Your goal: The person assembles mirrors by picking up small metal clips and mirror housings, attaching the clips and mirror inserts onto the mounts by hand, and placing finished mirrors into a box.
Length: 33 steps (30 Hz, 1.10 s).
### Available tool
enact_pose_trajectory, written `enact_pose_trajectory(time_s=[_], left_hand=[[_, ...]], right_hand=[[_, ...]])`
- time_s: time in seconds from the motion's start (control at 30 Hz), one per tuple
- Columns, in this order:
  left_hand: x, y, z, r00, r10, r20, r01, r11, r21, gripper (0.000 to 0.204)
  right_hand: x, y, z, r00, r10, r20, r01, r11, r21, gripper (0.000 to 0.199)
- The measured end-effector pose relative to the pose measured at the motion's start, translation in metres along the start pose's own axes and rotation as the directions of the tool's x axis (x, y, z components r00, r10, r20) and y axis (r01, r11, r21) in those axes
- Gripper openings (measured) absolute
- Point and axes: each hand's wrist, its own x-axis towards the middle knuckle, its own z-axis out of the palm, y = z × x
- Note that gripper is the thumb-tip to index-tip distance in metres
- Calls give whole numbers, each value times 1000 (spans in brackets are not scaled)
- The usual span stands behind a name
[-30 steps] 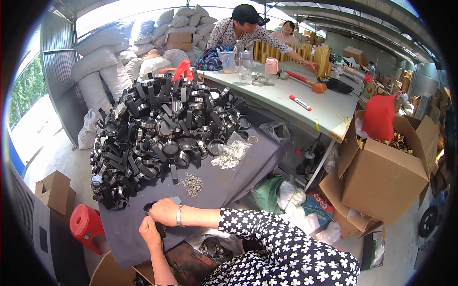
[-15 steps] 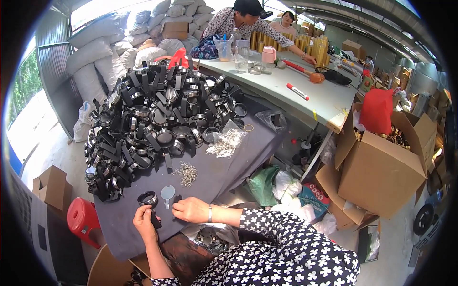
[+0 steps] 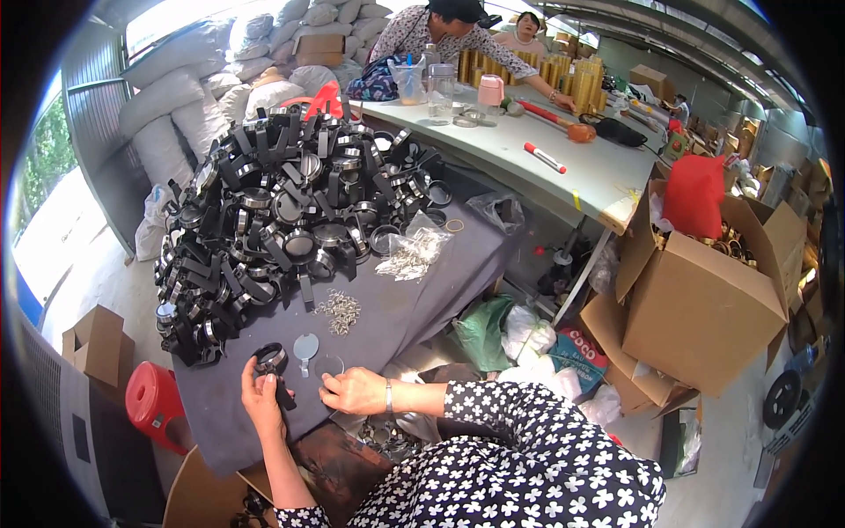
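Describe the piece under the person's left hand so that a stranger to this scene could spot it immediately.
Start at the big heap of black parts on the grey-covered table. On the bare cloth at its near edge, the left hand touches a black ring lying alone, beside a flat round disc.

Bright daylight from upper left, blown-out glare there; soft shadows, strong fisheye bending, black vignette at rim, sharp centre.
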Motion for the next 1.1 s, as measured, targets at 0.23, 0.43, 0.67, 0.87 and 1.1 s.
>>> enact_pose_trajectory(time_s=[0.23, 0.43, 0.67, 0.87, 1.1], left_hand=[[3, -6, 0, 998, -47, 52, 44, 997, 69, 41], [2, -8, -6, 998, -9, 64, 6, 999, 49, 46], [8, -24, -17, 992, 101, 81, -110, 987, 115, 46], [7, -14, -8, 995, 23, 93, -37, 988, 149, 46], [1, -3, -15, 997, -65, 48, 56, 981, 185, 46]], right_hand=[[12, 2, -7, 999, -9, -41, 8, 999, -44, 12], [23, 8, -19, 992, 96, -85, -97, 995, -4, 10], [23, 10, -26, 976, 144, -163, -136, 989, 62, 9], [18, 16, -22, 970, 168, -175, -161, 986, 52, 8], [50, 27, -19, 906, 323, -275, -261, 935, 239, 6]])
